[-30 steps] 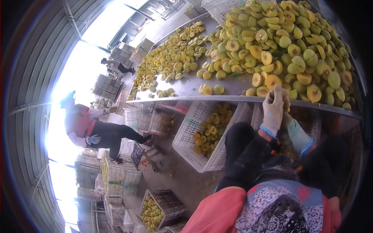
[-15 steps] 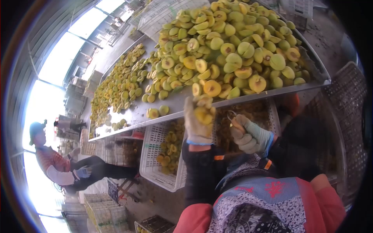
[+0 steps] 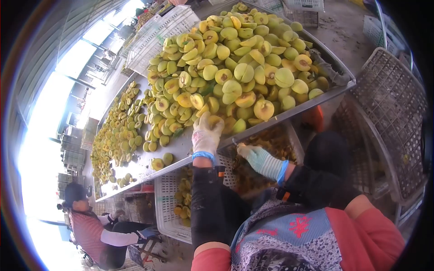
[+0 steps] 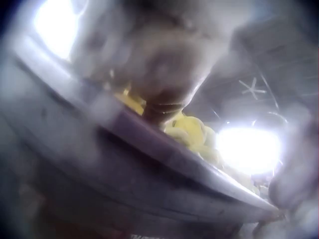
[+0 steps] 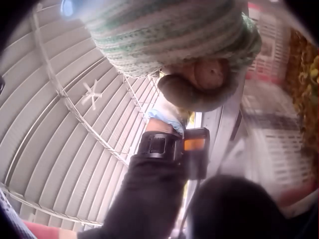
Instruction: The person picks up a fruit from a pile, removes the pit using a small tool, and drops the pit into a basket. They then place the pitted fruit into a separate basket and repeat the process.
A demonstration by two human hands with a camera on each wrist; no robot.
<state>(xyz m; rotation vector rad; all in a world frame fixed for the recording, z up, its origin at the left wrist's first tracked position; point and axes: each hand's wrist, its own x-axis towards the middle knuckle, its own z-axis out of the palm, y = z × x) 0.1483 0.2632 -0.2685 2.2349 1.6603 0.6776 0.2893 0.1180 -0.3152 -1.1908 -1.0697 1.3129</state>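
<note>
A heap of halved yellow-green stone fruit (image 3: pixel 244 72) covers much of a metal table (image 3: pixel 280 116). My left hand (image 3: pixel 206 137), in a whitish glove, reaches over the table's near rim, its fingers curled on a fruit half (image 3: pixel 216 123) at the heap's edge. In the blurred left wrist view that hand (image 4: pixel 154 59) comes down over the rim. Just below the rim, my right hand (image 3: pixel 262 161), in a green-and-white striped glove, grips a small tool. Its round wooden handle end (image 5: pixel 212 74) shows in the right wrist view; most of the tool is hidden by the fingers.
Under the table stand a white crate (image 3: pixel 168 212) with fruit halves and another holding brownish pieces (image 3: pixel 262 144). Dark lattice crates (image 3: pixel 393 113) lean at the right. A person in a cap (image 3: pixel 97 239) sits at the lower left. Smaller fruit pieces (image 3: pixel 120 135) lie farther along the table.
The head view has swung right. Both hands were together at the rim, then parted; the left held fruit below the rim and now reaches over it. The right hand keeps its loop-ended tool.
</note>
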